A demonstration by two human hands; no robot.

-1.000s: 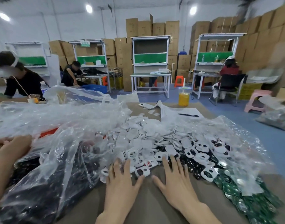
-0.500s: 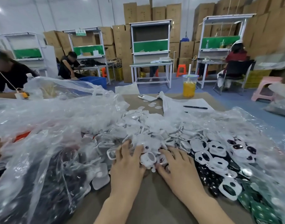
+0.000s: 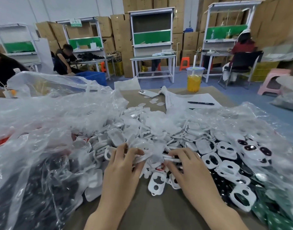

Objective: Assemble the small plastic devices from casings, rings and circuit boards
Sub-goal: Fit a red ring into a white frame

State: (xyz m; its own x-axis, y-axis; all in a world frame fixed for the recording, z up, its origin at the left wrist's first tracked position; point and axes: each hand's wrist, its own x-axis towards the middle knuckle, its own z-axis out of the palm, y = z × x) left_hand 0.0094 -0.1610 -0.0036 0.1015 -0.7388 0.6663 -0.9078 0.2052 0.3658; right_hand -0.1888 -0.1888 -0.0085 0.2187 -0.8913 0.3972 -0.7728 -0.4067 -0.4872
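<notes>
A big heap of white plastic casings (image 3: 159, 128) and white rings covers the middle of the brown table (image 3: 159, 213). My left hand (image 3: 122, 170) reaches into the near edge of the heap, its fingers curled round a white ring (image 3: 140, 156). My right hand (image 3: 189, 168) is beside it and pinches a thin white piece (image 3: 169, 157). A white faceplate with cut-outs (image 3: 156, 184) lies on the table between my hands. Green circuit boards (image 3: 275, 211) lie at the right edge, and black parts (image 3: 222, 185) are beside them.
Clear plastic bags (image 3: 43, 130) cover the left half of the table, dark parts showing through them. At the far end stand a cup of orange drink (image 3: 194, 80), a white phone (image 3: 148, 93) and paper with a pen (image 3: 200, 103). People work at benches behind.
Both hands have moved forward from lying flat on the table into the heap. Their fingers have curled around white pieces. The camera has tilted down and closer.
</notes>
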